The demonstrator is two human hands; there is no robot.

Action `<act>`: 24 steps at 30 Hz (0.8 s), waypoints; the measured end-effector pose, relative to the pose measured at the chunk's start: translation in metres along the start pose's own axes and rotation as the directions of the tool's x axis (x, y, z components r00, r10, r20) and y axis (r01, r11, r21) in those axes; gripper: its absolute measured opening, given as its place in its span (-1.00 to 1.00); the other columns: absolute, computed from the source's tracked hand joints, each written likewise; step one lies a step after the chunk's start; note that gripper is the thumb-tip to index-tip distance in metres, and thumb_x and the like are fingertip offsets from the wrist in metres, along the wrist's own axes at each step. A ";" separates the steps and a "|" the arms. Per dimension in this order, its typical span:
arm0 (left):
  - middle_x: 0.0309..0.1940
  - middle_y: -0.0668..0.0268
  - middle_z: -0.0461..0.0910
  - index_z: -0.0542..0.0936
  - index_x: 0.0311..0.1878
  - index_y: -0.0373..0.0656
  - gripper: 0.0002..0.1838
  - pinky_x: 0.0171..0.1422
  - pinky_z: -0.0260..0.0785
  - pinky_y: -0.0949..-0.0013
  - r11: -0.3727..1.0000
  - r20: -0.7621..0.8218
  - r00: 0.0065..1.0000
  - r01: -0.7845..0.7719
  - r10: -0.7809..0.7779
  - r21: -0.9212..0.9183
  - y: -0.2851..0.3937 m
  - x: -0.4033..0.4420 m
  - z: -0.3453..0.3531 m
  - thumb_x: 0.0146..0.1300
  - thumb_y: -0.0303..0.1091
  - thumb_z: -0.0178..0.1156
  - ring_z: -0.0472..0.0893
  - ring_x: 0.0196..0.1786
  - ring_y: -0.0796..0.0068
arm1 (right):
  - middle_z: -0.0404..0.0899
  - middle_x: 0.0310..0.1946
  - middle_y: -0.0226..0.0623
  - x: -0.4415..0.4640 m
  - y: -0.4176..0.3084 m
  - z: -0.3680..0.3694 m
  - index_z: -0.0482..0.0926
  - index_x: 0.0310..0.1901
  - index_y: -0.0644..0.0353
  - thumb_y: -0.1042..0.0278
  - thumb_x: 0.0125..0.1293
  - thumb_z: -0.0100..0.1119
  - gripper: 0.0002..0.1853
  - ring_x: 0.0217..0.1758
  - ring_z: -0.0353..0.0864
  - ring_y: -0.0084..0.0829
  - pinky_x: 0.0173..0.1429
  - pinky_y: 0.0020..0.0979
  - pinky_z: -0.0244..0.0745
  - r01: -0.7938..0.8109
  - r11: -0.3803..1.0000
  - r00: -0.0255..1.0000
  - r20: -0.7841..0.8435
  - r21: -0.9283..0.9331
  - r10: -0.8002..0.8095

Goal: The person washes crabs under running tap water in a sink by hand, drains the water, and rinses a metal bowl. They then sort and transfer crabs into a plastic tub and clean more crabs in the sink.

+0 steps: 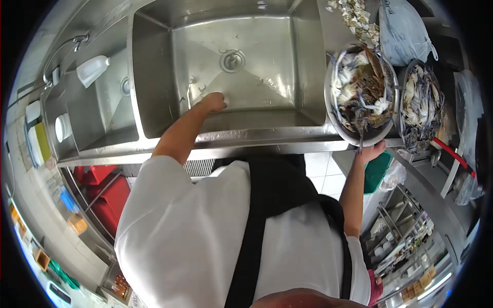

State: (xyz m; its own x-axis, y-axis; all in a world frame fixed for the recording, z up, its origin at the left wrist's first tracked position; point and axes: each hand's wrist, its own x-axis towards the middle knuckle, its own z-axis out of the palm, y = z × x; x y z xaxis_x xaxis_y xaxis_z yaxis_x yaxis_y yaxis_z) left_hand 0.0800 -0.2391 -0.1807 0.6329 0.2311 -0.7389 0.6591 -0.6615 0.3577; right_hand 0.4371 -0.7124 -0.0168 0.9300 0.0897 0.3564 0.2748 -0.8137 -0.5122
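Note:
My left hand is over the near left part of a large steel sink, its fingers curled closed. Whatever they may hold is hidden. Small dark crab bits, such as one claw-like piece, are scattered on the sink floor around the drain. My right hand grips the near rim of a metal bowl at the sink's right edge. Crab shells and legs fill this bowl, and a thin leg hangs over its rim by my fingers.
Right of the bowl is a second container of crab pieces, with a tied plastic bag behind it. Pale crab scraps lie on the back counter. A smaller sink on the left holds a white jug. A red-handled tool is far right.

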 end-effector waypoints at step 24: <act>0.03 0.08 0.64 0.62 0.02 -0.22 -0.56 0.22 0.44 0.11 0.867 -0.554 0.674 0.300 -0.488 -0.399 -0.030 0.304 0.054 0.39 -0.05 0.00 0.59 0.15 0.10 | 0.34 0.37 -0.22 -0.003 0.032 0.008 0.24 0.44 0.11 -0.14 0.35 0.02 -0.27 0.39 0.34 -0.17 0.46 -0.08 0.19 -0.480 0.740 0.877 0.260 0.471 0.403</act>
State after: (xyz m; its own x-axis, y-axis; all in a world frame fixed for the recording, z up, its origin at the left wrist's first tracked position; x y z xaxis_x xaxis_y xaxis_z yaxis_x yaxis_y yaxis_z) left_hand 0.2311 -0.1873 -0.4472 0.3300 0.8742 -0.3562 0.9229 -0.2194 0.3164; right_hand 0.4449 -0.7336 -0.0406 0.9902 -0.1004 -0.0970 -0.1279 -0.3746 -0.9183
